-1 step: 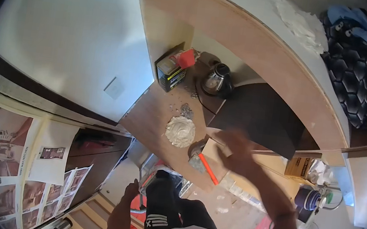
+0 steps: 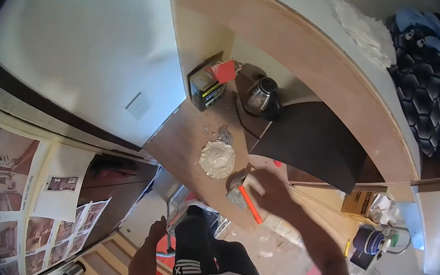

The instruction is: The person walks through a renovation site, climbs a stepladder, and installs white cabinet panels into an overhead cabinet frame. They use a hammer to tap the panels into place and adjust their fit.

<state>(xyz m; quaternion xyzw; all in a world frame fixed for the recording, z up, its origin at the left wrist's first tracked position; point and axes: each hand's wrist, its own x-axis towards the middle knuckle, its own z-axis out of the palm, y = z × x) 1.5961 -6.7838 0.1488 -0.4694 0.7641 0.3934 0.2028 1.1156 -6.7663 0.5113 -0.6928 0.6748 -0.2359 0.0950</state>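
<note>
My right hand [image 2: 271, 192] is over a light wood board beside an orange-handled tool [image 2: 250, 202], with thumb and fingers apart; no held object shows. The tool's grey head lies toward the counter edge, next to a greyish lump. Left of it, a round white patch of paste-like material [image 2: 217, 159] sits on the wooden counter [image 2: 175, 140], with grey crumbs [image 2: 225, 134] just behind. Low in the view, my left hand [image 2: 157, 229] is beside my leg, close to a metal frame; its fingers are mostly hidden.
A kettle [image 2: 263, 97] stands at the back beside a dark box-shaped container [image 2: 206, 90] with a red piece on top. A black panel [image 2: 314, 141] leans to the right. Picture sheets [image 2: 9, 176] hang at left. A cardboard box [image 2: 357, 202] stands at right.
My right hand has come left and down, closer to the orange-handled tool. A small red thing behind it and a yellow strip at right now show. My left hand stays put.
</note>
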